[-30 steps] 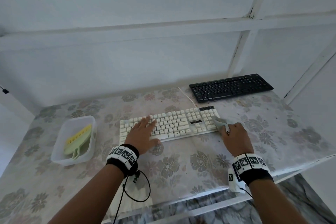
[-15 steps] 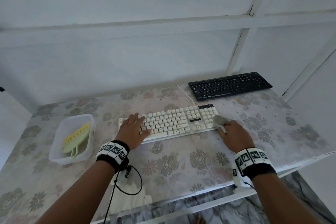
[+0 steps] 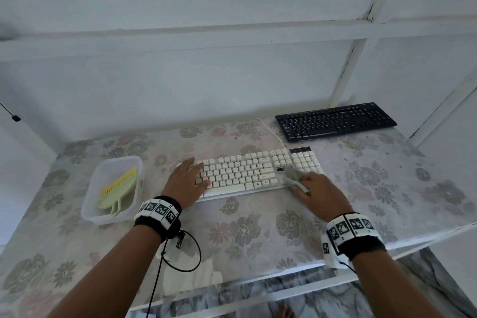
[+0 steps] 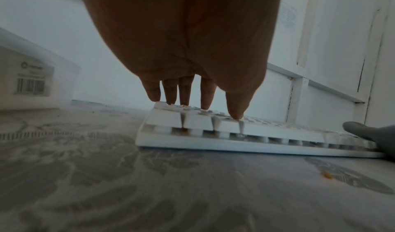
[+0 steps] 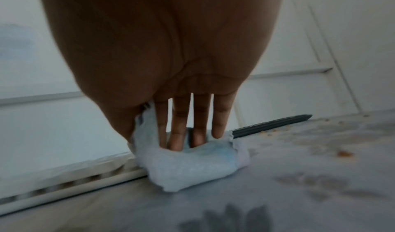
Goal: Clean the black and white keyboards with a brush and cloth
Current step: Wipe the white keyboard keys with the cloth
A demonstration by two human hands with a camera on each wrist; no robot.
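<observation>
Left hand [image 3: 186, 183] flat, fingers straight, pressing the left end of the white keyboard [image 3: 254, 172] on the surface [image 3: 247, 230]. Right hand [image 3: 321, 195] at its right front corner, fingers bunched round the grey cloth [image 3: 293, 177].

Risk: a hard wipe could catch a keycap or skid the board if the left hand's pressure eases.

Brush [image 3: 117, 188] in a tub [image 3: 90, 210] left of it. Black keyboard [image 3: 335, 121] beyond, right; crumbs nearby could be dragged along.
</observation>
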